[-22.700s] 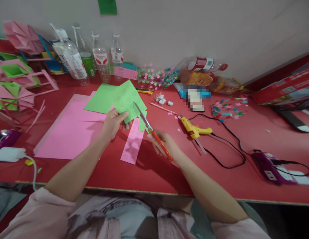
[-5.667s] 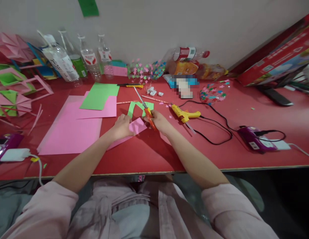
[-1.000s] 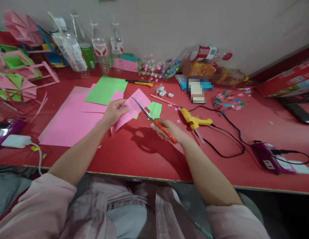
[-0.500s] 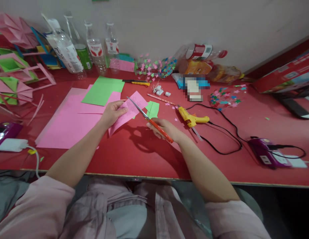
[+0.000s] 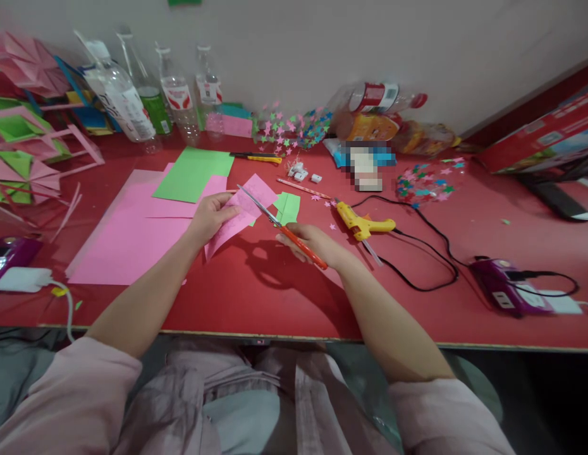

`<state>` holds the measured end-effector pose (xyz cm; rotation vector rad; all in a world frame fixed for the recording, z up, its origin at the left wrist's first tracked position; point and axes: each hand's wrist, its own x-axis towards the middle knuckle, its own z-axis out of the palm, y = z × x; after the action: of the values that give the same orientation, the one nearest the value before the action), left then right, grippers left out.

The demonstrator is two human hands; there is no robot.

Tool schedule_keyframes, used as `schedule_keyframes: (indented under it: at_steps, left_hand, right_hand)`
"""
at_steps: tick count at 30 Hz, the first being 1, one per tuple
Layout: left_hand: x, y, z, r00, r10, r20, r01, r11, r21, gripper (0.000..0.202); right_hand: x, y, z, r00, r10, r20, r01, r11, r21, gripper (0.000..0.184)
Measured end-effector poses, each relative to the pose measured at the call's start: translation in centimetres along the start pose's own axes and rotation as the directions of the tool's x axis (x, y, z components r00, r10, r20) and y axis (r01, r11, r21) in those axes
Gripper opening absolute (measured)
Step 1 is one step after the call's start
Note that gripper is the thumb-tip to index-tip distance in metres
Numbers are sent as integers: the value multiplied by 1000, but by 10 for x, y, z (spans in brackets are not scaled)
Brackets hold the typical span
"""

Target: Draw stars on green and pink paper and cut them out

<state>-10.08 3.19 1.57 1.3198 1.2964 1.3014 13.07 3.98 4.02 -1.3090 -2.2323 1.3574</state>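
My left hand [image 5: 214,218] pinches a small piece of pink paper [image 5: 257,189] with faint drawn marks, held a little above the table. In my right hand [image 5: 306,243] is a pair of scissors [image 5: 301,244] with orange-red handles; its blades lie across the pink piece, pointing up and left. Whether the blades are parted I cannot tell. Below and behind the scissors lies a folded green paper piece [image 5: 289,207]. Large pink sheets [image 5: 118,234] rest under and left of my left hand, with a green sheet [image 5: 194,174] on top of them.
A yellow glue gun [image 5: 363,221] with a black cord lies right of my right hand. Behind are a pencil [image 5: 303,188], a utility knife [image 5: 256,157] and clear bottles [image 5: 177,98]. Purple power strips [image 5: 507,287] sit at both sides. Paper models [image 5: 31,126] stand at left.
The view has shifted slightly, so the things on the table appear a little further left. Both hands keep their holds on the pink paper and the scissors, with hardly any other movement.
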Motion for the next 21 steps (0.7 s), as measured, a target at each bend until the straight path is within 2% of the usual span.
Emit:
schedule_keyframes:
  at_steps: [18, 21]
  left_hand:
    - [0, 0, 0, 999, -24, 24, 26, 998, -64, 17]
    - [-1, -1, -1, 997, -36, 69, 39, 999, -38, 21]
  right_hand:
    - [-2, -2, -3, 996, 60, 62, -66, 992, 108, 40]
    - [0, -2, 0, 998, 66, -4, -64, 985, 158, 42]
